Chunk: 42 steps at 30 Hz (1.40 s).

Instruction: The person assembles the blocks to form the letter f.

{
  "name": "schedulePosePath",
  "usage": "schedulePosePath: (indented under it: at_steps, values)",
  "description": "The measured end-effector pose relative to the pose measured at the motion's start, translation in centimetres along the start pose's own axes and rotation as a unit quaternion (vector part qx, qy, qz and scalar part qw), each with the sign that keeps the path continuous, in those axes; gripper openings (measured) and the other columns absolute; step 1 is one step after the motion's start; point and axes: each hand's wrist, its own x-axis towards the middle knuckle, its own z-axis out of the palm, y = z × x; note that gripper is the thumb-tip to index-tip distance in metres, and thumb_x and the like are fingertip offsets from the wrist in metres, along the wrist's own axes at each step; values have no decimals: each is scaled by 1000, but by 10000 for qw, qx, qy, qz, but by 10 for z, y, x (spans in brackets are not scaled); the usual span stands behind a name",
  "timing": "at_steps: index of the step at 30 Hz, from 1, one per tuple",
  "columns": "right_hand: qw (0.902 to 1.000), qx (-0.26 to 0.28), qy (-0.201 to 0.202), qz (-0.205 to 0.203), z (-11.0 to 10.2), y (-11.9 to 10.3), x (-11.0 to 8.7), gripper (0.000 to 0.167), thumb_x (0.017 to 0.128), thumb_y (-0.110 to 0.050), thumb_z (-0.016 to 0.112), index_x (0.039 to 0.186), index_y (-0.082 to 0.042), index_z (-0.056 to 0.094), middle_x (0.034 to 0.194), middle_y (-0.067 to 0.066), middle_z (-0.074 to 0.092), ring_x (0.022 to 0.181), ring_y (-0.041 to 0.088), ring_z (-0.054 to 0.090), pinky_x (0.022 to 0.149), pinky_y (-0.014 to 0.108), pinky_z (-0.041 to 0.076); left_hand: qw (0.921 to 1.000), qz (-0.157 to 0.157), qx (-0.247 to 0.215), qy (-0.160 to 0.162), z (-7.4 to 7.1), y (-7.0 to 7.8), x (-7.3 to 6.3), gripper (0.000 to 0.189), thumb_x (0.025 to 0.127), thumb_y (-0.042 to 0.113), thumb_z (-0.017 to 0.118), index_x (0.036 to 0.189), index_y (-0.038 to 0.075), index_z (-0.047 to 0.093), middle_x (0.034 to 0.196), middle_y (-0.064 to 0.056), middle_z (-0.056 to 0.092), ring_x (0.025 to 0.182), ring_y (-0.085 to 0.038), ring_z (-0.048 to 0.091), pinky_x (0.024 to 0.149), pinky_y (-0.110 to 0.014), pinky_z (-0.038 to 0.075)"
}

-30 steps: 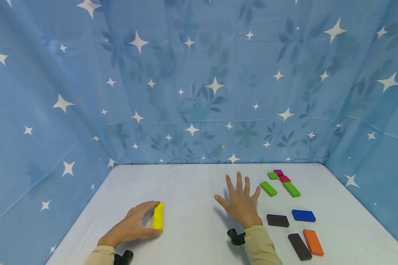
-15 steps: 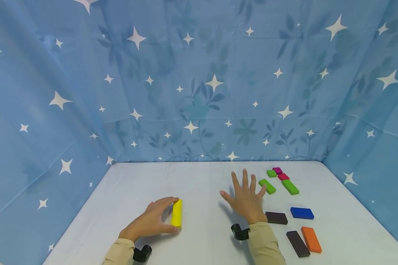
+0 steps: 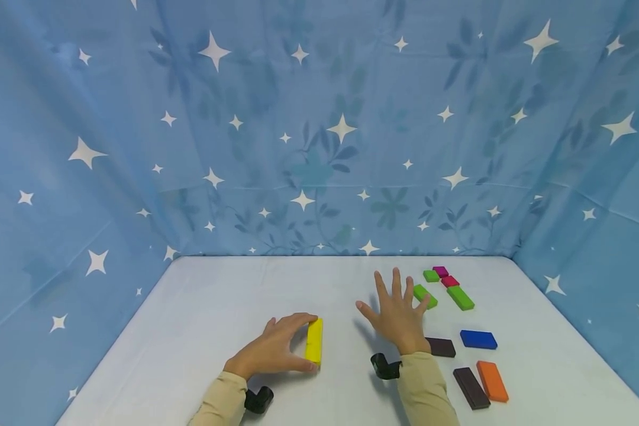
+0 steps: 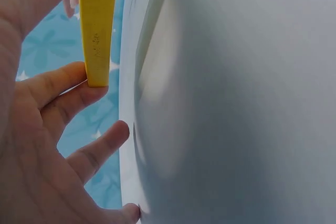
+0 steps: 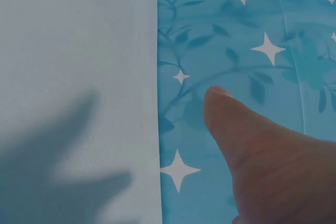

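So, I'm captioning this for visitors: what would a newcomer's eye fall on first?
Probably the yellow block, held in the left hand near the middle of the white table. Next, perhaps, the blue star-patterned curtain behind, and the splayed right hand to the block's right.

Blue curtain [image 3: 277, 106] (white-starred) behind white table [image 3: 218, 296]

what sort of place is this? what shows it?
Likely a makeshift recording booth: a blue fabric curtain with white star print hangs behind and beside a smooth white tabletop, and two small black wrist-worn devices are in view.
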Motion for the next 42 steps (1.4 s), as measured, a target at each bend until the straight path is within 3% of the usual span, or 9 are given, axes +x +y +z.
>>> schedulePosePath:
  at_steps: [6,12,22,28,32,35,39,42]
  values:
    - [9997,4,-176,147,0,-1,0,86,103,-50,67,168,-6,33,174,32,9,155,63,5,109,90,-4,9997,153,166,2,10,4,10,96,82,66,84,160,22,51,164,-2,47,152,-31,40,122,-76,9]
    - [9998,-27,-96,198,0,1,0,86,101,-49,70,167,-6,36,173,33,12,155,63,6,109,90,-3,9986,381,356,52,18,9,14,94,80,67,84,156,21,54,159,0,52,148,-31,42,121,-77,10]
    - [9997,-88,-165,150,-2,0,1,86,102,-49,69,167,-5,35,173,33,11,155,63,7,110,89,-2,9970,393,671,62,23,11,13,91,79,67,85,154,25,55,152,4,55,147,-32,40,121,-76,10]
    - [9995,-135,-239,151,0,0,1,86,101,-50,69,167,-6,35,173,33,11,155,63,8,111,89,0,9975,416,577,-4,25,9,11,94,80,69,84,156,23,53,154,-1,53,148,-33,40,120,-78,9]
    - [9995,-147,-250,126,-1,-1,-1,86,101,-49,69,167,-5,36,173,33,12,155,63,9,111,89,2,9982,403,439,-54,26,4,9,96,88,71,75,164,24,44,164,-9,43,153,-35,35,122,-76,5]
    - [9996,-113,-233,82,-3,-2,-1,85,102,-49,69,167,-5,36,172,34,12,155,63,9,111,89,2,9990,357,246,-58,24,0,7,86,97,67,66,168,26,40,171,-17,32,159,-41,24,124,-72,0]
    - [9997,-19,-252,64,-4,-2,-2,85,102,-48,69,167,-5,36,173,33,12,155,63,7,111,89,1,9991,347,255,-63,23,-4,6,71,105,63,57,166,31,44,173,-23,24,161,-47,12,123,-73,0]
    - [9996,41,-290,27,-5,-3,-1,84,102,-48,69,167,-5,35,173,32,11,155,62,7,111,89,0,9983,380,428,-50,23,-5,6,64,106,62,55,164,33,48,173,-24,23,160,-49,12,122,-75,3]
